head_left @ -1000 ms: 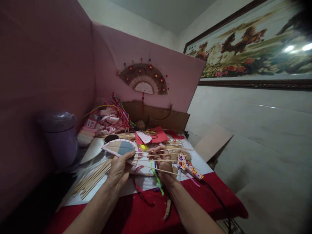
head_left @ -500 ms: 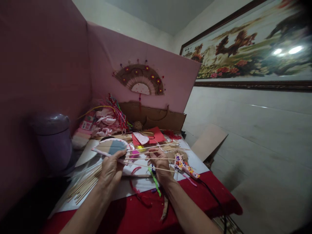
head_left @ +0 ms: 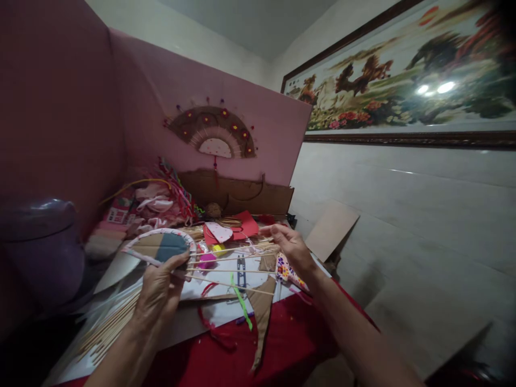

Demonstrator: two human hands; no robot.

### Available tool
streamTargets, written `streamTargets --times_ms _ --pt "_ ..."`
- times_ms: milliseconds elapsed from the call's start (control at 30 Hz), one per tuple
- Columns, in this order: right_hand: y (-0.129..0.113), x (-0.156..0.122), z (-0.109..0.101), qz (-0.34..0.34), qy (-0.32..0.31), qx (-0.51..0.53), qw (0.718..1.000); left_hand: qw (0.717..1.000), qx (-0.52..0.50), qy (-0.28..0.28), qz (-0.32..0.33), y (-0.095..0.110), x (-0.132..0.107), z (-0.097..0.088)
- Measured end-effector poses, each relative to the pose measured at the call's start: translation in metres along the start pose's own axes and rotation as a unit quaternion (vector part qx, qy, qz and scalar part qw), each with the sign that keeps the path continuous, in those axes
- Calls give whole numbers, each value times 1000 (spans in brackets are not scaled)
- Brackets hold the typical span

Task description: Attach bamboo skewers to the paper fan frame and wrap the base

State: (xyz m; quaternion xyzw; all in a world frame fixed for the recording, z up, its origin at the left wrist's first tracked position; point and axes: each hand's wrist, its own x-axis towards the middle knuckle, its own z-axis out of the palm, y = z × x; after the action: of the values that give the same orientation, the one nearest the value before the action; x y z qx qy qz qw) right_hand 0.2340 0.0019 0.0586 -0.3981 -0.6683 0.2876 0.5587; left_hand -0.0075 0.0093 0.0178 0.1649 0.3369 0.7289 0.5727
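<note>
My left hand [head_left: 161, 285] is closed on the base of a half-made paper fan [head_left: 163, 246], a round blue and tan piece with a pink edge. Several thin wooden sticks [head_left: 229, 264] fan out from it to the right. My right hand [head_left: 291, 244] is lifted off the sticks and reaches out over the far ends of them, fingers spread apart, holding nothing that I can see. Under the sticks lie small scissors [head_left: 241, 267] and a green ribbon [head_left: 242, 303].
The table has a red cloth [head_left: 282, 344] and white paper. A bundle of loose sticks [head_left: 108, 328] lies at the left. A purple lidded jar [head_left: 38, 242] stands far left. Red paper cutouts [head_left: 242, 226], cloth scraps [head_left: 157, 201] and cardboard [head_left: 237, 191] lie behind. A finished brown fan [head_left: 210, 131] hangs on the pink board.
My right hand has let go of the sticks and moved up and to the right. The view has swung right. My left hand keeps its hold on the fan.
</note>
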Motion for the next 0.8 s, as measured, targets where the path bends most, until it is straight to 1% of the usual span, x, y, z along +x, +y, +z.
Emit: streamTargets --times_ms 33,67,100,167,267,367,433,500,600,700,800 --pt "-10 2 1 -60 -52 -94 992 1000 6 -7 3 -2 -1 0" --pt "-19 3 5 -107 -106 -176 973 1000 11 -15 6 -4 -2 0" --pt "-26 3 11 -141 -144 -243 949 1000 15 -22 9 -6 -3 0" --pt "-35 2 27 -179 -200 -350 897 999 18 -36 17 -10 -5 0" --pt "-36 -2 51 -194 -222 -459 838 998 22 -60 14 -14 -6 -2" --pt "-31 -4 65 -196 -228 -531 792 997 20 -69 9 -14 -7 -3" --pt "-27 -3 68 -203 -222 -550 779 997 5 -72 3 -12 -9 -1" --pt "-23 -1 67 -214 -219 -548 778 998 -27 -63 -10 -10 -12 2" --pt "-17 1 65 -226 -219 -541 780 996 -79 -34 -31 -7 -15 7" --pt "-12 3 64 -232 -217 -544 776 995 -85 -37 -46 -8 -16 10" --pt "-11 3 64 -231 -222 -549 772 995 -80 -39 -48 -10 -15 8"
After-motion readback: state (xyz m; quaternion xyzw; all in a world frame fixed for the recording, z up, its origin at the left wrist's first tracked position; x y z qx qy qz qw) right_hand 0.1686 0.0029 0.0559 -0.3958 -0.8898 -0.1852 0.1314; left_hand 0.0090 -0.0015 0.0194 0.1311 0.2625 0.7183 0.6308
